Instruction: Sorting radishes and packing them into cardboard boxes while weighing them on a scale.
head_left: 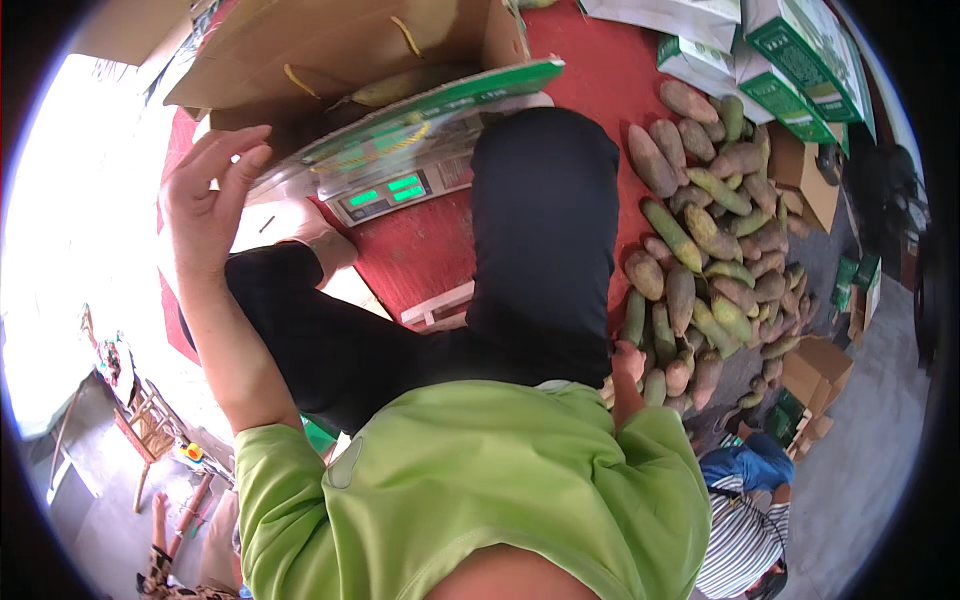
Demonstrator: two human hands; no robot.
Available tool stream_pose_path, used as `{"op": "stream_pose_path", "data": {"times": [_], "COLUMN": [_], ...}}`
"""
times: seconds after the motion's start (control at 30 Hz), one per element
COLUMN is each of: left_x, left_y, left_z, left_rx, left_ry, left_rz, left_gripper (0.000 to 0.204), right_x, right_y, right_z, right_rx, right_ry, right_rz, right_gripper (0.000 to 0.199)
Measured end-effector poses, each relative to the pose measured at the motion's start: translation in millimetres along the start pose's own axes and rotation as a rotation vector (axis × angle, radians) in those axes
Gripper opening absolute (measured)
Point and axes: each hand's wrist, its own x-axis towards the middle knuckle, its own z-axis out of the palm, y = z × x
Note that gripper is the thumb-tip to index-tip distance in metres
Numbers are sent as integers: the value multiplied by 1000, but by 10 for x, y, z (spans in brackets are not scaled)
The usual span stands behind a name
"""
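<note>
While the person sits low on the red floor mat (585, 70) in a green shirt and dark trousers, the head view looks down over their knees at a weighing scale (400, 185) with two lit green displays. A cardboard box (330, 50) rests on the scale's platform, its flaps open, with long greenish fruit showing inside.

The left hand (210, 200) is raised beside the near left corner of the box, palm open and fingers loosely spread and slightly curled; the fingertips sit at the edge of the scale's platform, and it grips nothing that I can see.

The right hand (627, 362) is mostly hidden behind the right knee and the shirt sleeve. Only a bit of it shows, down against the near end of the fruit heap, and I cannot tell whether it is open or closed on anything.

That heap of brownish and green oblong fruit (715, 250) spreads along the right side of the mat. Beyond it stand white and green cartons (790, 70), and plain brown cartons (815, 370) lie near the heap's lower end. Another person in a striped top (740, 540) crouches at lower right.
</note>
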Motion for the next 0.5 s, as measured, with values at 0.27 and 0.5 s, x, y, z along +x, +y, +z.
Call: {"op": "stream_pose_path", "data": {"times": [0.27, 0.5], "left_x": [-65, -112], "left_y": [66, 13], "left_z": [-142, -160], "left_rx": [-8, -148], "left_ry": [-11, -173], "left_rz": [45, 169], "left_gripper": [10, 6], "right_x": [172, -21], "right_y": [278, -315], "right_z": [-90, -1118], "right_rx": [578, 1033], "right_ry": [206, -7], "right_rz": [-91, 144], "right_gripper": [36, 36]}}
